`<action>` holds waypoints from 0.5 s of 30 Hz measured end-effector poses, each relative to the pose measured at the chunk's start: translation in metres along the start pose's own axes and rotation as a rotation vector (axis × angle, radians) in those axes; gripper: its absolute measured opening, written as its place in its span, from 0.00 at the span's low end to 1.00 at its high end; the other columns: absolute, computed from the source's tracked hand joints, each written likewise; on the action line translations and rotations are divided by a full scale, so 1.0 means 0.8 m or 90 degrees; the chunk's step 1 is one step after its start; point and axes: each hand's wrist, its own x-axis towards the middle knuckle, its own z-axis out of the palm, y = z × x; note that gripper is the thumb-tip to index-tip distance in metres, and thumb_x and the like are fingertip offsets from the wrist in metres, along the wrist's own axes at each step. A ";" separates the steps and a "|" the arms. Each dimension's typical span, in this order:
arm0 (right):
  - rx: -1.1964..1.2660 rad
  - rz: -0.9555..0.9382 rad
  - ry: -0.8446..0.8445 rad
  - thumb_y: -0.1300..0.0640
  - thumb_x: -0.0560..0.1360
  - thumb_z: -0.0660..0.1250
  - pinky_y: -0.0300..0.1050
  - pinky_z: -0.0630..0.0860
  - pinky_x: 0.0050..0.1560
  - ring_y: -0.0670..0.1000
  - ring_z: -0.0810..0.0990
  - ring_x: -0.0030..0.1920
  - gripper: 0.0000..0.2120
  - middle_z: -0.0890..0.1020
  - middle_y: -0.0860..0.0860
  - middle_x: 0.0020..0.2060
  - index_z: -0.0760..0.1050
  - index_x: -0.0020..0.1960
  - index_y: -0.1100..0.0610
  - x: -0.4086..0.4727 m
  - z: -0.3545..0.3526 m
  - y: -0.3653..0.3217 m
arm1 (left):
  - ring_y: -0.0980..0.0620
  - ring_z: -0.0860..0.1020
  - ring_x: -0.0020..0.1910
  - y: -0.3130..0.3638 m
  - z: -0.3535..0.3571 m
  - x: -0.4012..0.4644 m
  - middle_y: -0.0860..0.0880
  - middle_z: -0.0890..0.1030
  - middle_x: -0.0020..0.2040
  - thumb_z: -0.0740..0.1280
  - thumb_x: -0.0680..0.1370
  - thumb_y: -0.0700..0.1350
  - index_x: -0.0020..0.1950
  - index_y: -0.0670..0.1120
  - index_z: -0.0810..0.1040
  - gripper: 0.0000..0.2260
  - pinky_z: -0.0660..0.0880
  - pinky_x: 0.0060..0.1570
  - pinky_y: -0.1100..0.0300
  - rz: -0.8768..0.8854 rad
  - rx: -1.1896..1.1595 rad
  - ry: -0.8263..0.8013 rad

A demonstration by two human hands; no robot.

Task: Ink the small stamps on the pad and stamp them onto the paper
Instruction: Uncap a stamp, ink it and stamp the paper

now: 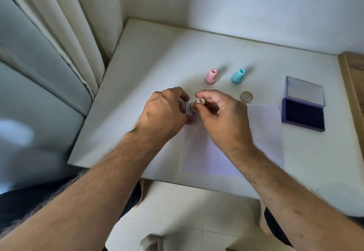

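Head view of a white bench [149, 57] set in a wall corner, with a curtain [65, 34] at left. Both hands meet over the far left corner of the paper [264, 130]. The right hand [220, 118] pinches a beige stamp [198, 104] between thumb and curled fingers, the stamp tilted on its side. The left hand [165, 111] has its fingers curled at the stamp's other end; whether they grip the stamp or a cap on it cannot be told, as the fingertips are hidden. Beyond the hands, 2 more stamps stand upright on the bench: a pink stamp [211, 76] and, to its right, a teal stamp [238, 76], well apart from each other. A small round cap [246, 96] lies near the paper's far edge, right of the hands. Farther right, the purple ink pad [303, 116] lies just beside the paper, its clear lid [304, 90] folded back and the dark inking surface exposed.
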 end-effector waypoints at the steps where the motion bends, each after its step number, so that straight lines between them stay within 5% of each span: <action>1: -0.013 -0.014 0.002 0.58 0.72 0.74 0.42 0.81 0.48 0.46 0.84 0.41 0.10 0.86 0.48 0.41 0.83 0.54 0.54 -0.001 0.000 0.000 | 0.56 0.79 0.43 0.000 0.000 0.000 0.58 0.82 0.37 0.79 0.66 0.46 0.55 0.54 0.79 0.19 0.72 0.36 0.65 -0.004 -0.005 0.002; 15: -0.105 -0.033 -0.067 0.60 0.74 0.71 0.50 0.81 0.48 0.54 0.84 0.47 0.12 0.87 0.52 0.47 0.83 0.57 0.53 0.006 0.007 -0.004 | 0.57 0.81 0.40 -0.003 0.001 0.002 0.56 0.83 0.38 0.81 0.63 0.47 0.50 0.54 0.79 0.19 0.74 0.33 0.65 -0.045 -0.068 0.004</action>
